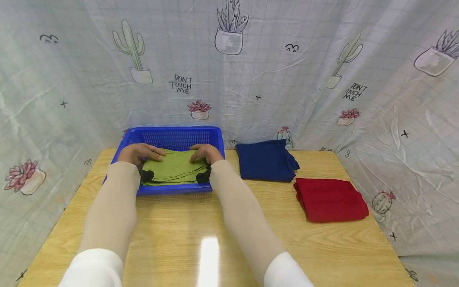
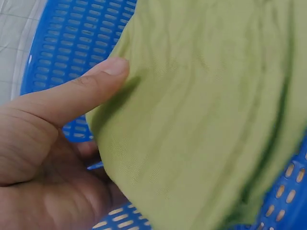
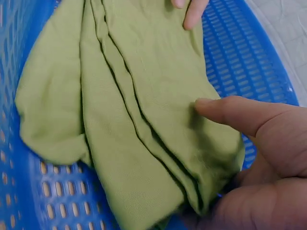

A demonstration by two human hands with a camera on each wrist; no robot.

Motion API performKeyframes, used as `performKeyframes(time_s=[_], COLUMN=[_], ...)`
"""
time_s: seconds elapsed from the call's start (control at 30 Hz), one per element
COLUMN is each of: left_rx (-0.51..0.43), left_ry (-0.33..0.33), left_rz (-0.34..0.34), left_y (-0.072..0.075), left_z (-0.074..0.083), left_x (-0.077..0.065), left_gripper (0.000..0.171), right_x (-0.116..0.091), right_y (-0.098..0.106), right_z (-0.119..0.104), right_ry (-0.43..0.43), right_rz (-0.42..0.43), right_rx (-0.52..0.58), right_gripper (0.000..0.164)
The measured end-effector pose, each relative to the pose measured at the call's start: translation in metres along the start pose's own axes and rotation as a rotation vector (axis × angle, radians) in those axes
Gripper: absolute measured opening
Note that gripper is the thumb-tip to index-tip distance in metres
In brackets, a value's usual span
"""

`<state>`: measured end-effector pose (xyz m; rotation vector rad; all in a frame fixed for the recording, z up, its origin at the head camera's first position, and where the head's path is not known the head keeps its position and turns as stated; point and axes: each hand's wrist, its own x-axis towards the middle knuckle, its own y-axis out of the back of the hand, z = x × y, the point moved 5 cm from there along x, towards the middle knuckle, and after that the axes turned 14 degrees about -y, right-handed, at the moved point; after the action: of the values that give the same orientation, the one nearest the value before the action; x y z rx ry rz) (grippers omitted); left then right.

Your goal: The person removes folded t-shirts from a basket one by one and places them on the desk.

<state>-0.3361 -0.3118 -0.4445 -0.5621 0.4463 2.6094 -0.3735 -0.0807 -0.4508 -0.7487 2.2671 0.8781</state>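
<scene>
A folded green cloth (image 1: 172,165), layered along its near side, is in a blue plastic basket (image 1: 175,188). My left hand (image 1: 138,153) grips its left end. In the left wrist view the thumb (image 2: 98,81) lies on top of the cloth, and the other fingers go partly out of sight below its edge. At the opposite end my right hand (image 1: 208,153) holds the cloth the same way, its thumb (image 3: 230,112) on the upper face and the fingers mostly hidden beneath. Whether the cloth touches the basket floor, I cannot tell.
To the right of the basket lies a folded dark blue cloth (image 1: 265,160). A folded red cloth (image 1: 331,200) is nearer, by the right edge of the wooden table (image 1: 172,239). A printed curtain (image 1: 258,71) hangs behind and at both sides.
</scene>
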Motion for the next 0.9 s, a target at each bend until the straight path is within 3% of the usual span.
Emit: performKeyframes(time_s=[0.13, 0.33, 0.5, 0.63, 0.77, 0.9], left_rx=[-0.007, -0.018, -0.098, -0.211, -0.224, -0.182], left_ry=[-0.016, -0.026, -0.118, -0.186, -0.213, -0.213], left_rz=[0.002, -0.005, 0.008, 0.071, 0.111, 0.119], left_y=[-0.004, -0.002, 0.004, 0.008, 0.011, 0.009], left_z=[-0.002, -0.004, 0.001, 0.004, 0.002, -0.002], left_x=[0.006, 0.013, 0.019, 0.022, 0.025, 0.031], left_gripper=[0.055, 0.066, 0.059, 0.044, 0.037, 0.038], right_x=[0.004, 0.005, 0.007, 0.006, 0.006, 0.006], right_y=[-0.005, -0.002, 0.005, 0.013, 0.016, 0.017], right_z=[0.002, 0.002, 0.0, -0.007, -0.012, -0.01], right_ry=[-0.036, 0.013, 0.094, 0.18, 0.213, 0.183], right_rz=[-0.086, -0.05, -0.079, -0.06, -0.075, -0.09], right_rx=[-0.028, -0.034, 0.144, 0.3, 0.398, 0.405], right_gripper=[0.06, 0.054, 0.051, 0.043, 0.035, 0.034])
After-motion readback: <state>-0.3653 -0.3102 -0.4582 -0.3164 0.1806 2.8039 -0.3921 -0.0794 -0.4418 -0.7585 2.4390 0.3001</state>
